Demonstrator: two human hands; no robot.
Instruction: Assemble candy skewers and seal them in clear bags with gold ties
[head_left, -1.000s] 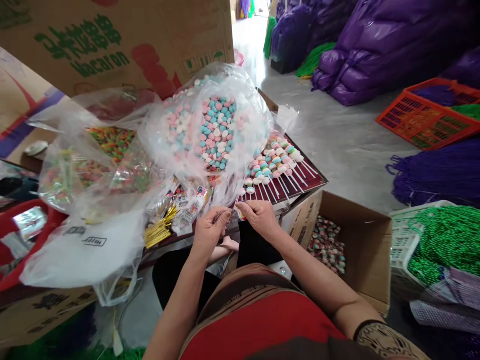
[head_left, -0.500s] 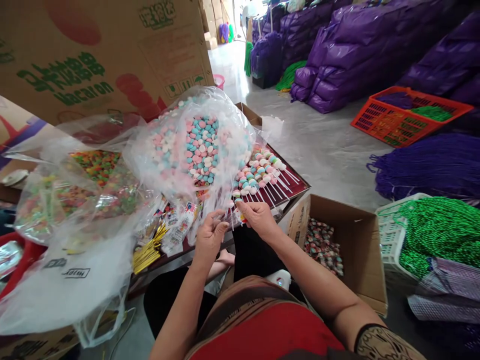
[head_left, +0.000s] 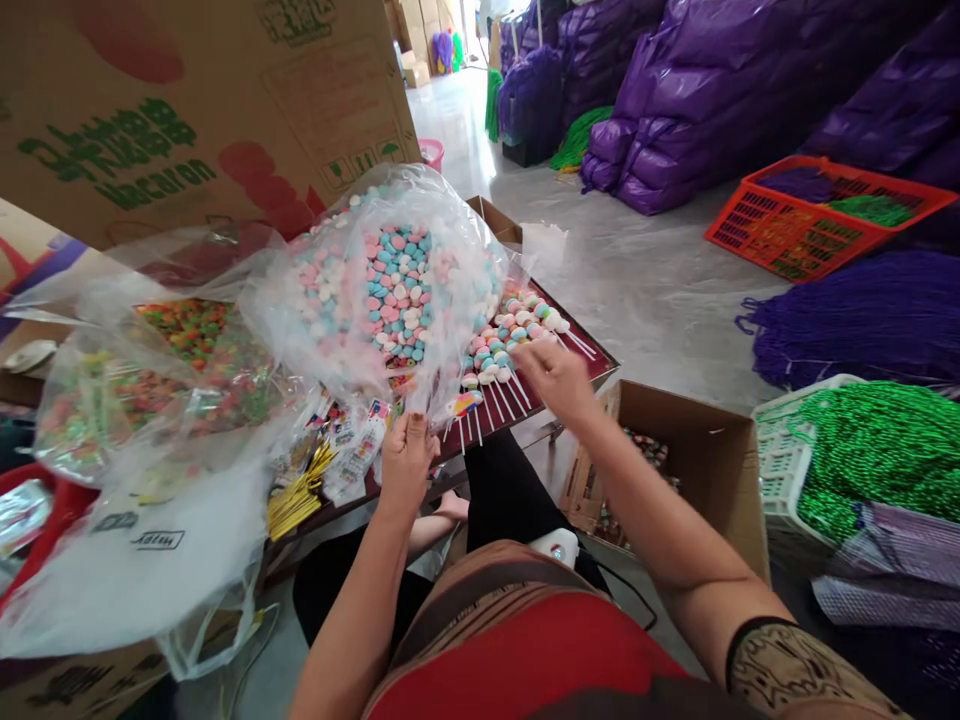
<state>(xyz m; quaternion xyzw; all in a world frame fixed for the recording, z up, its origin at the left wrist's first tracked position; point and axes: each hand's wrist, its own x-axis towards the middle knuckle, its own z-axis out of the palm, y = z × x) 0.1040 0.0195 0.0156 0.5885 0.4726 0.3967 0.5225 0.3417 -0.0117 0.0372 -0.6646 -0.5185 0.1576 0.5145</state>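
A shiny grey floor (head_left: 645,290) runs back to a bright gap at the far side of the room, with purple bundles (head_left: 697,100) piled at the far right. Nearer on the right are an orange basket (head_left: 795,240) and a white basket (head_left: 784,480) full of green strands (head_left: 885,450). A big cardboard box (head_left: 187,110) with green and red print rises at the far left.

The dark red desk (head_left: 600,367) carries a large clear bag of pink, blue and white candies (head_left: 401,290). To its left is a clear bag of small orange and green sweets (head_left: 187,330); nearer lie gold ties (head_left: 300,495) and small printed packets (head_left: 356,455). The candy sticks (head_left: 491,355) lie in a row on the right part of the desk, candy ends to the far side, white sticks pointing near.

The left hand (head_left: 409,455) is at the near edge of the desk, thumb up against curled fingers; whether it pinches anything cannot be told. The right hand (head_left: 553,380) is over the right part of the row, fingers bent and blurred, its grip unclear. The right forearm slants in from the near right, past an open carton (head_left: 720,470) beside the desk.
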